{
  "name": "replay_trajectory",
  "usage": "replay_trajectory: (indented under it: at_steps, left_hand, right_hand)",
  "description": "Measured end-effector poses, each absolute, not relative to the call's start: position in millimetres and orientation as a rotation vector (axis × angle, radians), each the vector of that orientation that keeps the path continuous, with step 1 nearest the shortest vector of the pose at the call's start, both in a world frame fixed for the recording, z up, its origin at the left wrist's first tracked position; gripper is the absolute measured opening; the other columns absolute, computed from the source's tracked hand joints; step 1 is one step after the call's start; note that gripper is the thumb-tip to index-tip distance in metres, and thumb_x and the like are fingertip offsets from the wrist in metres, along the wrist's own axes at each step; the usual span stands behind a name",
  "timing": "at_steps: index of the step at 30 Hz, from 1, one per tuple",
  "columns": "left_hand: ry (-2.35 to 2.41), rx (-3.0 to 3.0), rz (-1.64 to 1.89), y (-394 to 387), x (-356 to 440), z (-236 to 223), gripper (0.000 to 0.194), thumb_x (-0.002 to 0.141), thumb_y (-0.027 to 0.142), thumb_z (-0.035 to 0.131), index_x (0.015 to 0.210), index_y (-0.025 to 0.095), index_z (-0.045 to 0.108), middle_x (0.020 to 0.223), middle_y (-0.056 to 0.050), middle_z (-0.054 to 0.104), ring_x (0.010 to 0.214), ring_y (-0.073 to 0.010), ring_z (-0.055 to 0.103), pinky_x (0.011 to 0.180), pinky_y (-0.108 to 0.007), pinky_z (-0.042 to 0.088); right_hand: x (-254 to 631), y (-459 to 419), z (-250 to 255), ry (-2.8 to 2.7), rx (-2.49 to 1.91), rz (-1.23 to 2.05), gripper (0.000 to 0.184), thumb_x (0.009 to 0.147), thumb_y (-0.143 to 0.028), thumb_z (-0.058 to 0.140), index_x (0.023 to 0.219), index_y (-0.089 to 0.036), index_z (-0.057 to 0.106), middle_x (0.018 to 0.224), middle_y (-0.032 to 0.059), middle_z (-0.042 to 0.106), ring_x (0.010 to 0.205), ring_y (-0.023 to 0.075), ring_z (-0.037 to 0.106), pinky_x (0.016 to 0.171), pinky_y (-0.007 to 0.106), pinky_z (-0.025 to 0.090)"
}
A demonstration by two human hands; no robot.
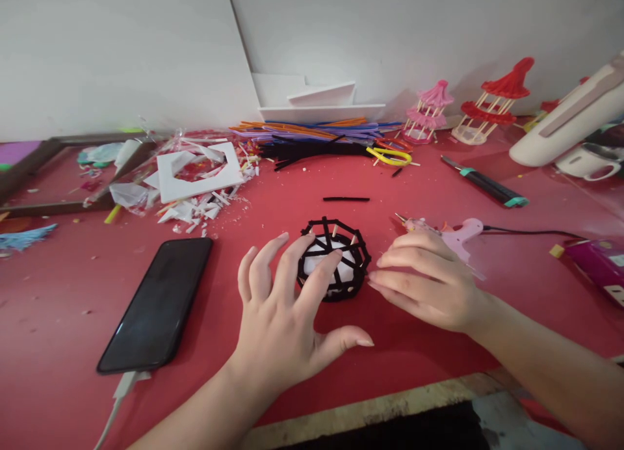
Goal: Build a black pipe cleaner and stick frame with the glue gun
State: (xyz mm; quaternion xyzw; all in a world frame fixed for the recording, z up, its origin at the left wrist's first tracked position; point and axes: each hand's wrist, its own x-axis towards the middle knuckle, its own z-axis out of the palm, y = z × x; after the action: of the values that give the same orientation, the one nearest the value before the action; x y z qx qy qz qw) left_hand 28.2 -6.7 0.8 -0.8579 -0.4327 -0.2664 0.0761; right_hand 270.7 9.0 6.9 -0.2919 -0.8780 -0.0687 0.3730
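Note:
A small round black frame (361, 248) of fuzzy pipe-cleaner pieces stands on the red table, with spokes across its top, short pale sticks as posts and a white base inside. Over its left side my left hand (280, 310) is spread, the index fingertip resting on the top spokes and the thumb held clear. My right hand (431, 281) is at the right edge of the frame, thumb and index fingertips pinched together there. Behind the frame lies a short black pipe-cleaner piece (346, 199). A pink glue gun (463, 238) lies partly hidden behind my right hand.
A phone (158, 304) on a cable lies left. Behind are white foam scraps (170, 180), pipe cleaners (312, 134) and yellow-handled scissors (390, 156). Right are a craft knife (492, 185), a mug (587, 162), a pink model (426, 115) and a red model (492, 105).

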Motion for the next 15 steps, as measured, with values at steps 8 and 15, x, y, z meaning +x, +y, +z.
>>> replay_trajectory:
  at_steps: [8,15]
  left_hand:
    - [-1.293,-2.581,-0.795,-6,27,1,0.086,0.079,0.084,0.046,0.133,0.019,0.062,0.138,-0.024,0.052,0.129,-0.0491,0.041,0.105,-0.067,0.027]
    - [-1.309,-2.587,-0.791,-7,27,0,0.085,0.079,0.084,0.047,0.133,0.020,0.062,0.139,-0.023,0.054,0.129,-0.0485,0.042,0.106,-0.067,0.026]
  right_hand:
    - [299,19,7,-2.149,-1.176,-0.199,0.019,0.094,-0.021,0.056,0.076,-0.020,0.053,0.072,0.0047,0.060,0.073,0.0205,0.058,0.071,0.038,0.050]
    - [351,21,-2,-2.203,-1.708,-0.139,0.038,0.086,-0.057,0.064,0.099,-0.021,0.060,0.099,0.0108,0.070,0.090,0.0291,0.066,0.076,0.042,0.050]
